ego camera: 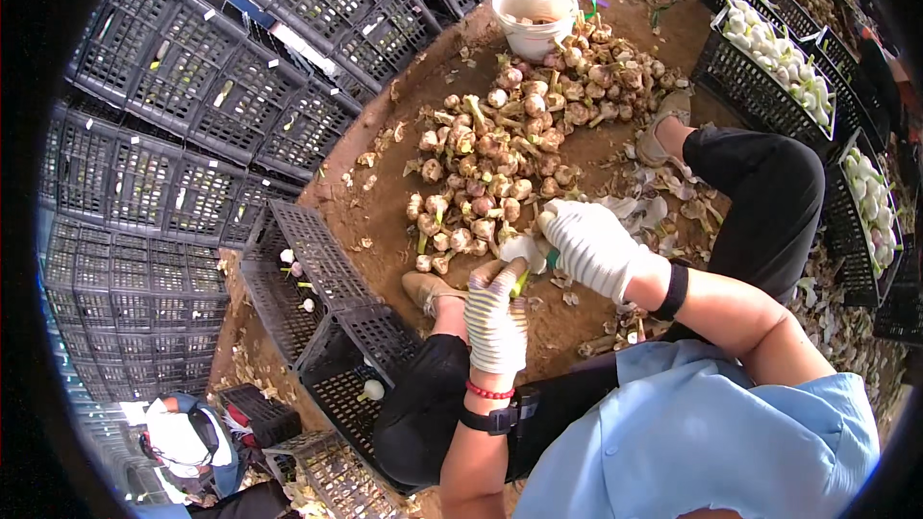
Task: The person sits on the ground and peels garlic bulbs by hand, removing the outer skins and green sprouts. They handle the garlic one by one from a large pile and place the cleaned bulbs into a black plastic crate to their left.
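My left hand [497, 321], in a striped knit glove, grips a garlic bulb by its green stem [518, 284]. The peeled white side of the garlic bulb [520, 251] faces my other hand. My right hand [591, 249], gloved too, is closed around a small tool with a teal handle [552, 258]; most of the tool is hidden by the fingers. Just beyond both hands, a heap of unpeeled garlic bulbs [497, 151] with dry, cut stems spreads over the dirt floor. Loose garlic skins [645, 213] lie beside my right hand.
A white bucket [533, 21] stands behind the heap. Black plastic crates [346, 367] with a few bulbs sit at my left, by tall crate stacks [180, 79]. At right are crates of peeled garlic [782, 61]. Another person [184, 440] sits at lower left.
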Available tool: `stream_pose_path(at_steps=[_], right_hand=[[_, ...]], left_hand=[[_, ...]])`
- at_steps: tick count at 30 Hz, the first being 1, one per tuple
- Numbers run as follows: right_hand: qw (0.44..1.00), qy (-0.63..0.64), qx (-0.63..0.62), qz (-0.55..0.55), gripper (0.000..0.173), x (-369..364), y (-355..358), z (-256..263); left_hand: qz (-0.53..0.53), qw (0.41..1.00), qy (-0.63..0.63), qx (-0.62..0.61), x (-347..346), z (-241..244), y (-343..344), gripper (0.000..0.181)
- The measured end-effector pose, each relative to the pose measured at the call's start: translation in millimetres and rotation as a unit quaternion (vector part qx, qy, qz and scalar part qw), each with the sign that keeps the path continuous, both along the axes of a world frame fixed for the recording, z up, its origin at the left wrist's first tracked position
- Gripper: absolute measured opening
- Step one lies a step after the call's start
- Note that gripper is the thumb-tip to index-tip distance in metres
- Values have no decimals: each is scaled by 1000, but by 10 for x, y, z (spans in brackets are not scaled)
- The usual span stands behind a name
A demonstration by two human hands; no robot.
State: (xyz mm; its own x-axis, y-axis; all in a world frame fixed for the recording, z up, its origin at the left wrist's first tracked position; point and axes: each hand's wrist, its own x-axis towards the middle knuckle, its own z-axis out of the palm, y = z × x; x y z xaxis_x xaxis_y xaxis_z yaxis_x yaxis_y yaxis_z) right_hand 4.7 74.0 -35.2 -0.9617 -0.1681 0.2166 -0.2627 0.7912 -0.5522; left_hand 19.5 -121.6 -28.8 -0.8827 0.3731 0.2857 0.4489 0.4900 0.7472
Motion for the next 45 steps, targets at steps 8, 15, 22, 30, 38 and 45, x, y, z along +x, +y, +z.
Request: stream_pose_path(at_steps=[8, 15, 22, 30, 38, 45], right_hand=[[951, -276, 131, 38, 21, -8, 468, -231], [978, -134, -158, 32, 21, -59, 192, 225], [973, -148, -174, -22, 14, -84, 512, -91], [952, -305, -3, 32, 34, -156, 640, -505], [903, -349, 224, 113, 30, -816, 689, -1279], [939, -293, 147, -100, 27, -1404, 251, -2117]], left_hand=[[43, 804, -334, 491, -160, -204, -211, 28], [43, 925, -227, 300, -167, -207, -121, 17], [115, 857, -291, 409, -144, -162, -242, 15], [141, 908, -154, 363, -220, -9, -380, 6], [526, 713, 181, 426, -249, 473, -1804, 29], [523, 800, 71, 285, -477, 176, -1424, 27]])
